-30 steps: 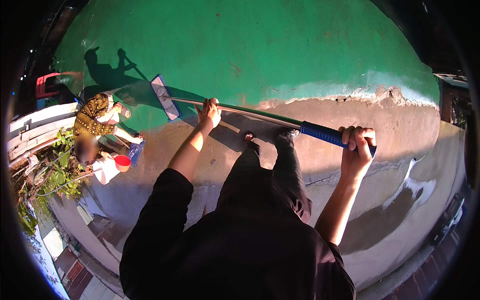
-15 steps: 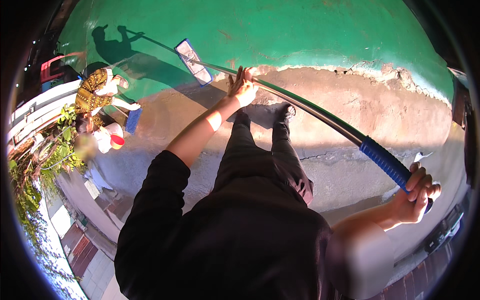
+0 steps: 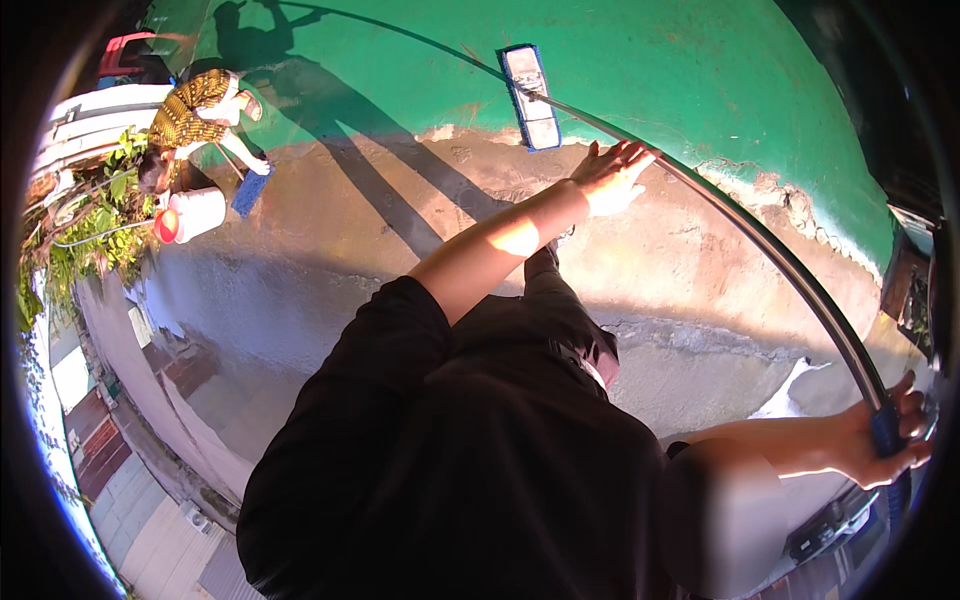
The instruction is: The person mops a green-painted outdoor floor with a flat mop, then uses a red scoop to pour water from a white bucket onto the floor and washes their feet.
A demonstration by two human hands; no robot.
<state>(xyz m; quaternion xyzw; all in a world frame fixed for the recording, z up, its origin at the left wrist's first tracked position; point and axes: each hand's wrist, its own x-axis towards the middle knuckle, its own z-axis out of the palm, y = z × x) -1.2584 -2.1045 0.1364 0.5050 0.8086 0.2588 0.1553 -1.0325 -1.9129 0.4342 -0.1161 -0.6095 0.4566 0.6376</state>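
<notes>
A flat mop with a blue-fringed, pale rectangular head rests on the green floor at upper centre. Its long metal pole runs down to the right, its curve stretched by the lens. My left hand reaches across and holds the pole loosely partway along, fingers fairly straight against it. At the far right, my right hand is around the pole by its blue grip; some fingers stick out from it.
On the left another person in patterned clothing bends over, holding a blue-headed mop. Beside them stand a white bucket with something red at it and leafy plants. A broken edge divides green floor from bare concrete.
The mop head has slid right and slightly up the floor. My left hand moved right with the pole; my right hand went lower and farther right. The white bucket now shows more fully.
</notes>
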